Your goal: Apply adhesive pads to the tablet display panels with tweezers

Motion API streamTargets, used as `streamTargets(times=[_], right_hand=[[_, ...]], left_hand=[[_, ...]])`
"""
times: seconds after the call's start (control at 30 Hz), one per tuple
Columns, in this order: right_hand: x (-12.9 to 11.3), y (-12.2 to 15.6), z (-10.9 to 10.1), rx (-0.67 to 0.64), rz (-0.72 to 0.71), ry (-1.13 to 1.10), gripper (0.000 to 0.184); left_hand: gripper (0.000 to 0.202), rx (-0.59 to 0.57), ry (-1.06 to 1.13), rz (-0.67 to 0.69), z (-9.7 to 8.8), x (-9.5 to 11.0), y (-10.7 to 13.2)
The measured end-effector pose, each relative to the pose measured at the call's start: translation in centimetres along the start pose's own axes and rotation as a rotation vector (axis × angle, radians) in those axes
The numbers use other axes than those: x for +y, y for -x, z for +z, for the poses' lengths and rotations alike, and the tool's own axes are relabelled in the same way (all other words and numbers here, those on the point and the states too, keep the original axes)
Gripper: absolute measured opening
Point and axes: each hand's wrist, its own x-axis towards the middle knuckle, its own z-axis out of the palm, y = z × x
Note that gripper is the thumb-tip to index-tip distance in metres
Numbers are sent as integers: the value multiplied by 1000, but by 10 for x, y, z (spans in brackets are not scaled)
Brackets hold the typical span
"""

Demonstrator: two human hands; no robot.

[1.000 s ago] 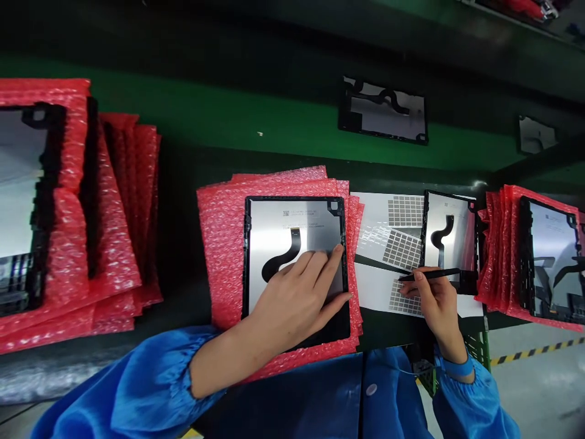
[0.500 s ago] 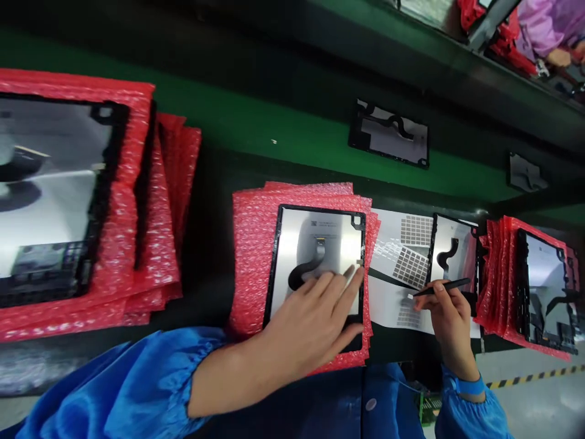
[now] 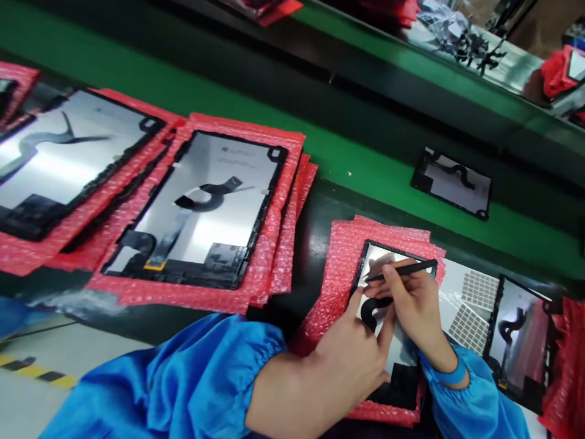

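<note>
A tablet screen panel [image 3: 400, 381] with a black frame and silver back lies on a stack of red bubble-wrap pouches [image 3: 336, 274]. My left hand [image 3: 350, 350] rests on the panel, index finger stretched toward its left edge and the other fingers spread. With my right hand [image 3: 414, 302] I grip black tweezers [image 3: 404, 270], their tip down at the panel's upper left, close to my left index fingertip. Whether the tip holds a small piece cannot be made out. The panel's dark curved flex cable [image 3: 369, 314] is partly covered by my hands.
Sheets of small grey stickers [image 3: 479, 289] lie on the right, beside another screen panel [image 3: 514, 341]. At the left, panels [image 3: 219, 213] rest on red bubble wrap. A further panel [image 3: 452, 183] lies on the green surface behind. More red pouches [image 3: 567, 360] stand at far right.
The view has swung left. My right hand has brought the tweezers from the sticker sheets onto the panel. My left hand's index finger has shifted to the panel's left edge.
</note>
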Motion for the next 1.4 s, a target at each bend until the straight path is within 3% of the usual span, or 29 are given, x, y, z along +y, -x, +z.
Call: streamTargets(times=[0.27,0.4,0.87,1.1,1.27,1.4], right_hand=[[7,2,-5,6,18,134,33],[6,1,-5,-5,30,154,34],[4,-2,-3,-39,13,133,32],[7,-2,-3,-40,32,122,30],[5,-1,-2,21,34,69,36],[1,11,-16,134,-56,0,33]], left_hand=[[68,60,25,-10,-1,3,0],[70,48,34,-52,-2,0,0],[63,-107,94,25,-6,-5,-2],[97,-121,167,37,-8,-19,-3],[96,-92,184,38,0,-22,-4],[94,1,268,91,-9,-32,-4]])
